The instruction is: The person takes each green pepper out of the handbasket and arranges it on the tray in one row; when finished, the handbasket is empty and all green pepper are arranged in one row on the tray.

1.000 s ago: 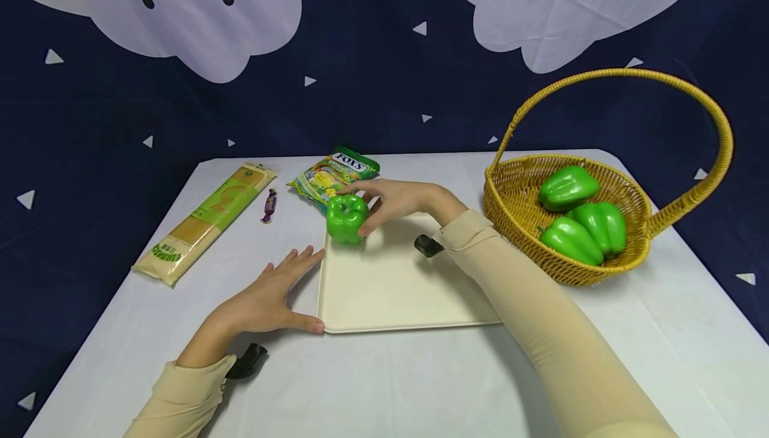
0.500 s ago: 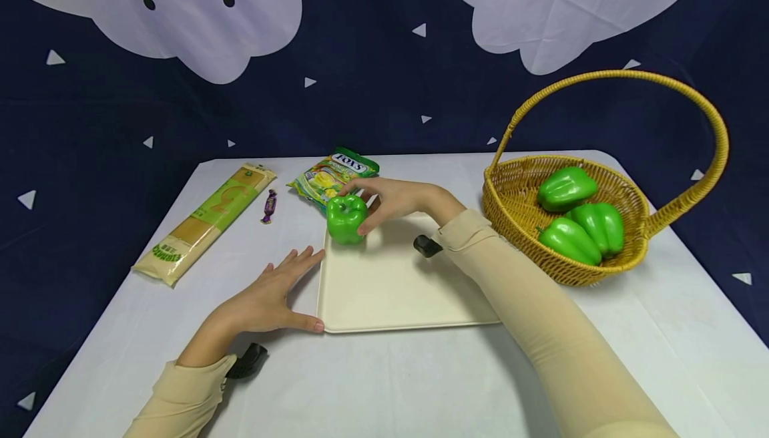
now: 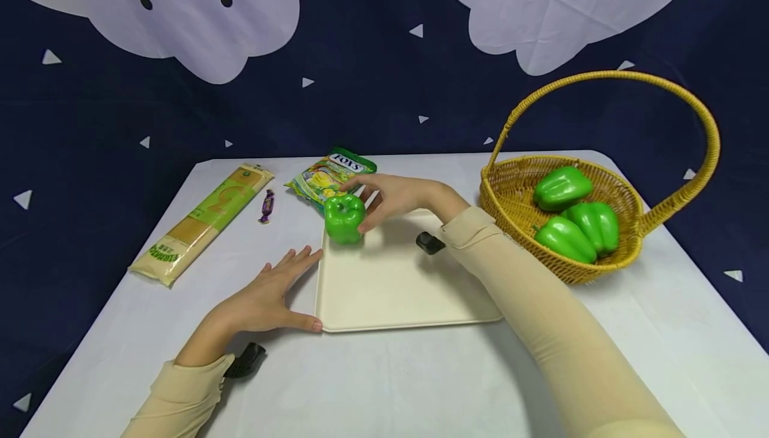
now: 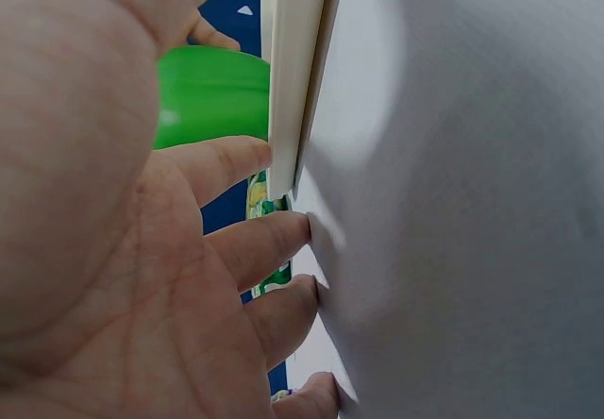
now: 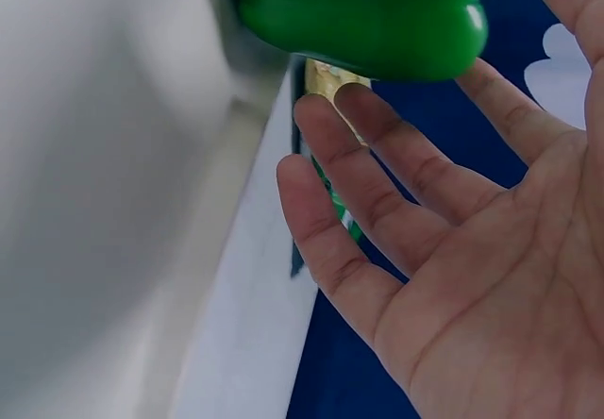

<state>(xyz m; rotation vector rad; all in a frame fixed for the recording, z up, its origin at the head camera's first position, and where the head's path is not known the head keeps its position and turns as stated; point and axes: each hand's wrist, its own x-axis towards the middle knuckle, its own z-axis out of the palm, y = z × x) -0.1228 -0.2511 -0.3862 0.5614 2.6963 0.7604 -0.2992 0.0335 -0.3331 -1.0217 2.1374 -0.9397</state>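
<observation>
A green bell pepper point(image 3: 344, 219) stands upright on the cream tray point(image 3: 396, 291), near its far left corner. My right hand point(image 3: 399, 197) holds the pepper from the right, with the thumb at its near side and the index finger behind it. In the right wrist view, the other fingers point(image 5: 326, 230) hang loosely below the pepper point(image 5: 368, 23). My left hand point(image 3: 264, 301) lies spread along the tray's left edge, thumb at the near left corner. In the left wrist view, one fingertip rests against the tray's side point(image 4: 288, 89) while others touch the tablecloth.
A wicker basket point(image 3: 504, 214) with a tall handle stands at right, holding three green peppers point(image 3: 565, 238). Behind the tray lies a green candy bag point(image 3: 330, 174). A wrapped candy point(image 3: 267, 206) and a long noodle packet point(image 3: 204, 221) lie at left.
The head view has shifted slightly, moving the scene a little left. The pepper stays in place on the tray, and both hands hold nearly the same positions.
</observation>
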